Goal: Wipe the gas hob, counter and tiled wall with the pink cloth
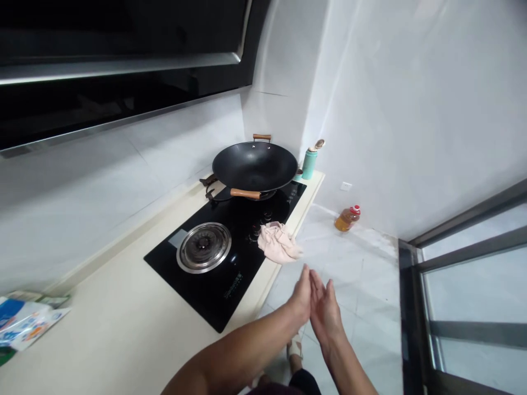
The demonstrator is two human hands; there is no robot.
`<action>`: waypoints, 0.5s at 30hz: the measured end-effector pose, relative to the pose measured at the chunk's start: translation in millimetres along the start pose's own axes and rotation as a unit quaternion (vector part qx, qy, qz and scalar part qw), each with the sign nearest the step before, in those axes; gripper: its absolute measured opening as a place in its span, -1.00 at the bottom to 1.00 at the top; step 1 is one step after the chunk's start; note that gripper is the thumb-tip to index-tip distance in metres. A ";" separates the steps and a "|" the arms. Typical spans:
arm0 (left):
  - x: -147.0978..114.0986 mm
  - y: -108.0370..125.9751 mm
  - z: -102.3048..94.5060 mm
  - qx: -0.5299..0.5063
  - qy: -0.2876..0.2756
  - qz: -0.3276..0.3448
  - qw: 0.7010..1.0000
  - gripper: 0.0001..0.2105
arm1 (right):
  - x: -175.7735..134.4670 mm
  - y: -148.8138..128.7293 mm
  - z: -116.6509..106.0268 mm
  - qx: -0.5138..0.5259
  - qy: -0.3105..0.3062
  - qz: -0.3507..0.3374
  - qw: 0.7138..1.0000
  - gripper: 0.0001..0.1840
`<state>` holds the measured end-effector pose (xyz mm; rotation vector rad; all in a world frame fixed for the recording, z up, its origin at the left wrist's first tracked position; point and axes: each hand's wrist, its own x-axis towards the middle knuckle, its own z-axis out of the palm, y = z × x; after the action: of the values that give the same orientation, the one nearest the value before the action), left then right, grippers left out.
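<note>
Beyond the counter edge, over the tiled floor, the left hand (302, 293) and right hand (324, 307) meet palm to palm — fingers extended, both empty. Just ahead of the fingertips a crumpled beige cloth (279, 242) lies on the front edge of the black glass hob (230, 274). Farther ahead, a black wok (254, 164) sits on the far burner — well apart from both hands.

A home kitchen, probably: gas hob (224, 249), wok (254, 164), range hood (119, 60).
</note>
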<state>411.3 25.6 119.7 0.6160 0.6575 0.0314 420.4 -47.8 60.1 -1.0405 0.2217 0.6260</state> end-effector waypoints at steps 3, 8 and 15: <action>0.9 26.6 -29.4 -0.029 0.001 0.002 1.000 -0.26 | -0.4 -5.5 25.6 0.075 -0.080 0.037 0.993 -0.20; -27.3 66.3 -63.0 -0.097 -0.033 0.055 0.993 -0.16 | -6.8 -25.6 51.8 0.109 -0.169 0.073 0.977 -0.25; -67.8 74.0 -95.5 -0.125 -0.048 0.103 0.986 -0.16 | -20.0 -13.5 67.0 0.093 -0.225 0.129 0.961 -0.30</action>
<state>313.7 122.0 138.9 0.4372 0.4846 0.2715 404.3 -2.7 112.8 -0.6690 0.0144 1.0386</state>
